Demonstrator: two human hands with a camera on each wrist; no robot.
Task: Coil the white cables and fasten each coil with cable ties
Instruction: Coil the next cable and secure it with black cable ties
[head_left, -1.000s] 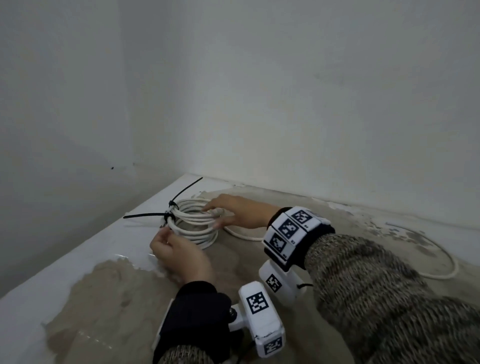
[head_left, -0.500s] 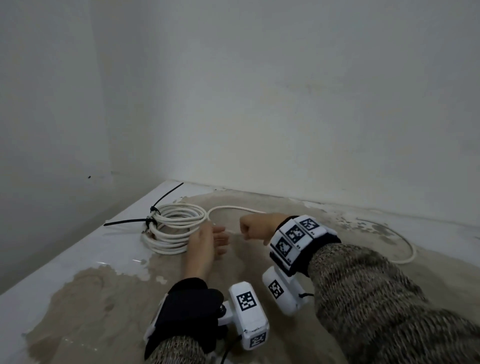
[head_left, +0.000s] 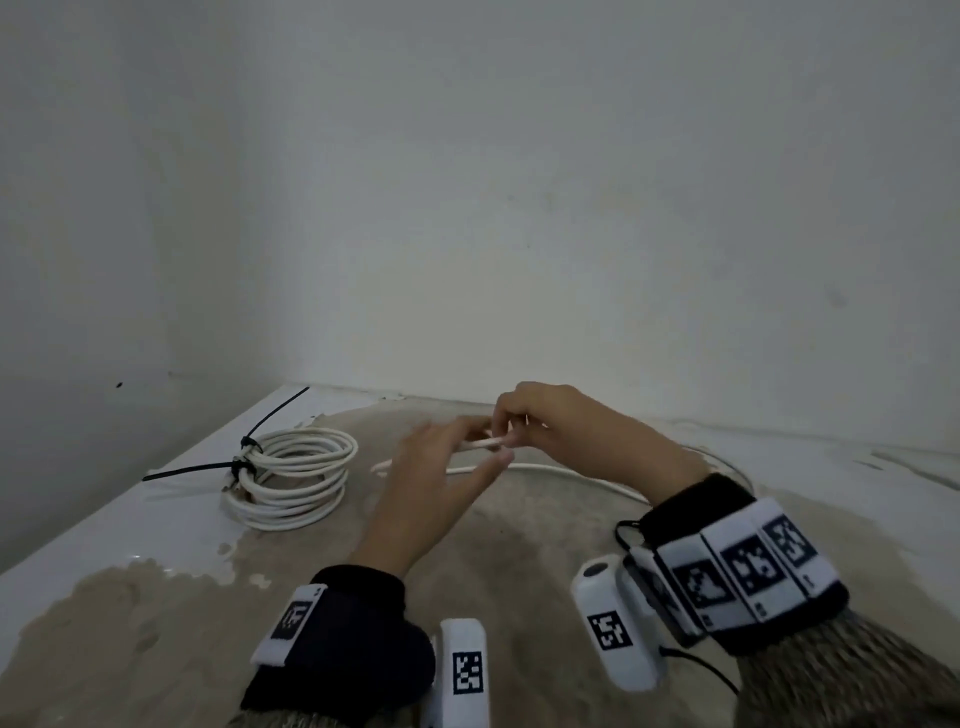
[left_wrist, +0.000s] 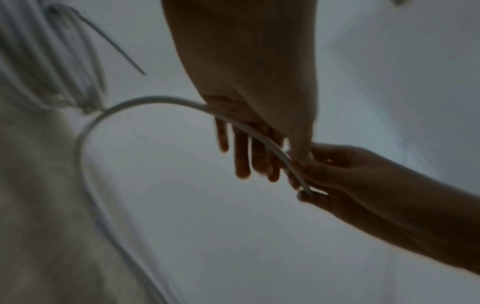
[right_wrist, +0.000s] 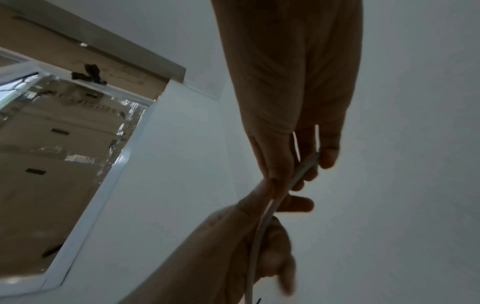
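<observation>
At centre frame, the cable (head_left: 480, 444) (likely light, springy) is pinched near its end by the right hand (head_left: 566, 428) and laid across the outstretched left hand (head_left: 431, 488).

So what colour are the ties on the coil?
Black. The ties show best in the head view.

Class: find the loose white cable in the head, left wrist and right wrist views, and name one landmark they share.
Head: loose white cable at centre, where the hands meet, trailing off rightward.
Left wrist: arcs from left of centre under the left hand.
Right wrist: lower centre, running down from the pinch.
Shared landmark: the right hand pinching the cable's end.
</observation>
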